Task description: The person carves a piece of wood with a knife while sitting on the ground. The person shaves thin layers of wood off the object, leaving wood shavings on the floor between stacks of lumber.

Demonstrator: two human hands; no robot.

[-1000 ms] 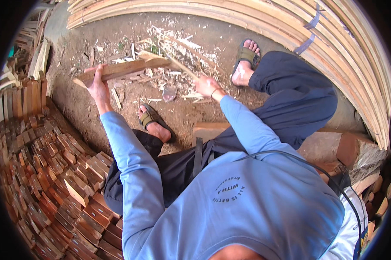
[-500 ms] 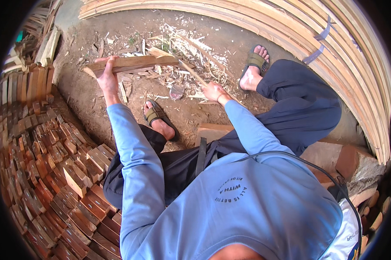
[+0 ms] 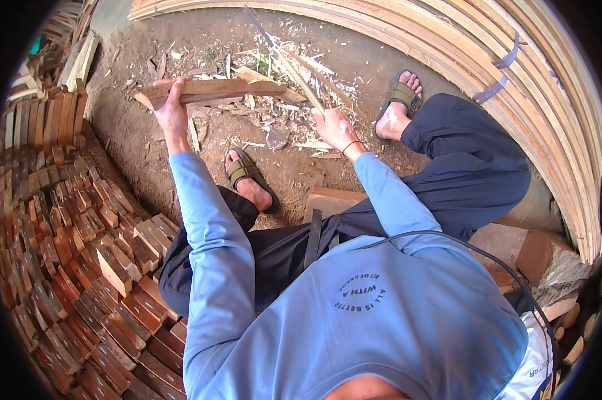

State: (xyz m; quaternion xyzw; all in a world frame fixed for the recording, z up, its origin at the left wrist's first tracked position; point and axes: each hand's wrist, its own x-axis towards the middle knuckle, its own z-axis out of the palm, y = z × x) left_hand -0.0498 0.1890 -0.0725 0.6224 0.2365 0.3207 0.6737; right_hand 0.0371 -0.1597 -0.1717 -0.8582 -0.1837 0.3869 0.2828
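— What do we have in our left hand?

— We hold a flat wooden board. Our fingers are wrapped tight around its left end. The board sticks out to the right, lifted above the dirt ground.

— And our right hand?

— It is closed around the handle of a long knife. The blade points up and away from us, just past the right end of the board. We cannot tell if they touch.

— What lies under them?

— Lots of pale wood chips on the dirt, between our two feet in sandals.

— What else is near us?

— A big pile of small wooden blocks sits on our left. Long bent wooden strips curve around on our right.
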